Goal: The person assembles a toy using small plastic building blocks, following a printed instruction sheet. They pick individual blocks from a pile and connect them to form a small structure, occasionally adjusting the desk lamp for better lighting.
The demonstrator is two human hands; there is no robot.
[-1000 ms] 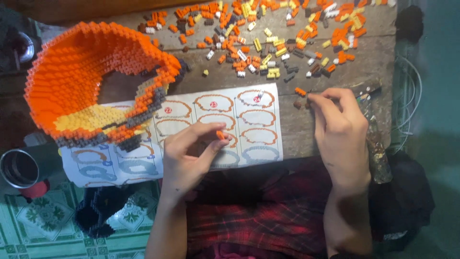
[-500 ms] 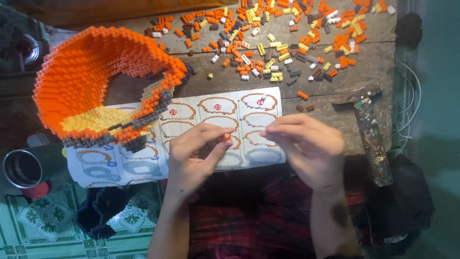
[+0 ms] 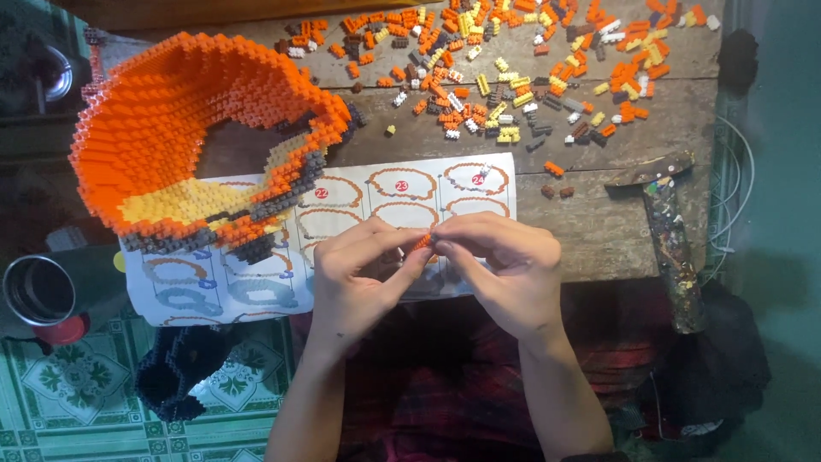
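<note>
My left hand (image 3: 363, 278) and my right hand (image 3: 505, 265) meet over the near edge of the wooden table (image 3: 599, 231). Between their fingertips they pinch a small orange brick piece (image 3: 421, 244). Under the hands lies a white instruction sheet (image 3: 256, 282) printed with ring-shaped diagrams. A large curved brick model (image 3: 162, 128), mostly orange with yellow and dark grey bands, stands on the sheet's left part. Many loose small bricks (image 3: 513, 60) in orange, yellow, white and dark colours lie scattered along the far side of the table.
A paint-spattered hammer (image 3: 667, 222) lies at the table's right edge, with white cables (image 3: 734, 180) beyond it. A metal cup (image 3: 38, 291) sits at the lower left above a green patterned floor (image 3: 77, 393). A dark knitted item (image 3: 180, 368) hangs below the sheet.
My right hand came back from the loose bricks at the right and joined my left hand over the sheet. Both now pinch the orange piece together.
</note>
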